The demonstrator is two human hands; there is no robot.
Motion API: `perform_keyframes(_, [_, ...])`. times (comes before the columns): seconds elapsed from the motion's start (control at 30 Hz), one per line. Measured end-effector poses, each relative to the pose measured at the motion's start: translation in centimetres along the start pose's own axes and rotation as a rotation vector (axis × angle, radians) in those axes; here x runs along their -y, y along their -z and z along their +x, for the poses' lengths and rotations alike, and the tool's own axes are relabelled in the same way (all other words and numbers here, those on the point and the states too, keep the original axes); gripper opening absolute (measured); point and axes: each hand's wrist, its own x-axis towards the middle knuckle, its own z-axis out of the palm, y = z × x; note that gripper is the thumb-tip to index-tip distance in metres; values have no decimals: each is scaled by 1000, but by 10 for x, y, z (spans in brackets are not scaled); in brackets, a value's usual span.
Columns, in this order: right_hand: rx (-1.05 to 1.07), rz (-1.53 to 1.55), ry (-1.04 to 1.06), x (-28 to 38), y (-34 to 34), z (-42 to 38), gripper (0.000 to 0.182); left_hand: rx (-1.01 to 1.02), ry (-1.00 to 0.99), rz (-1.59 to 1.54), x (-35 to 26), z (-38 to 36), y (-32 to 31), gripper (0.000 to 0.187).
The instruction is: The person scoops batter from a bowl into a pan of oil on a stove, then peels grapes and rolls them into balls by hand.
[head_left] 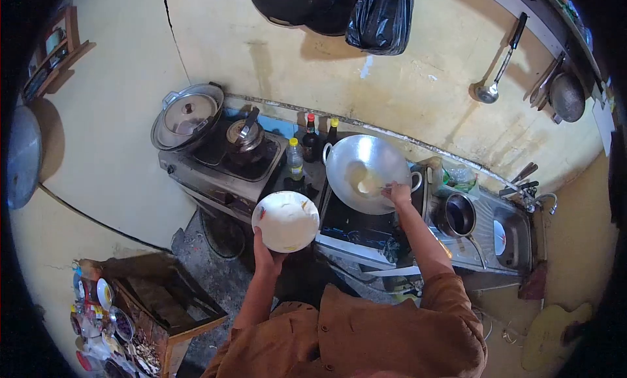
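My left hand (pixel 268 252) grips the rim of a round white plate (pixel 289 222) and holds it in front of the stove. The plate has small orange-brown marks near its edge. My right hand (pixel 397 193) reaches over the near right side of a large silver wok (pixel 392 162), its fingers closed on what looks like a spoon (pixel 368 184) with a pale, rounded end down in the wok. A yellowish patch of liquid (pixel 356 173) lies at the wok's bottom. The wok sits on a black-topped stove (pixel 349 229).
Bottles (pixel 294 161) stand left of the wok. Further left, a second stove (pixel 225 182) carries a lidded pot (pixel 189 116) and a kettle (pixel 245 139). A saucepan (pixel 457 214) sits beside the sink (pixel 516 237). A ladle (pixel 487 92) hangs on the wall.
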Motion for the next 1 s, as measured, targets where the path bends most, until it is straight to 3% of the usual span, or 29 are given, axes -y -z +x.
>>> perform_keyframes(0.07, [-17, -306, 124, -5, -7, 5, 36, 28, -17, -31, 0, -2, 8, 59])
perform_keyframes(0.2, [-37, -512, 154, -18, -21, 16, 36, -35, -24, -11, -4, -9, 16, 59])
perform_keyframes(0.27, [17, -1072, 464, -23, -29, 16, 33, -40, -22, -19, -5, -11, 18, 59])
perform_keyframes(0.4, [70, -1213, 648, -24, -48, 2, 34, -63, -32, -30, -6, -15, 20, 60])
perform_keyframes(0.47, [225, -1461, 927, -11, -53, -14, 26, -37, -45, -32, -5, -15, 24, 60])
perform_keyframes(0.67, [398, -1418, 966, -10, -44, -22, 20, -67, -13, -54, -5, -19, 26, 59])
perform_keyframes(1.0, [424, -1365, 999, 0, -32, -36, 18, -32, -15, -26, -3, -18, 34, 60])
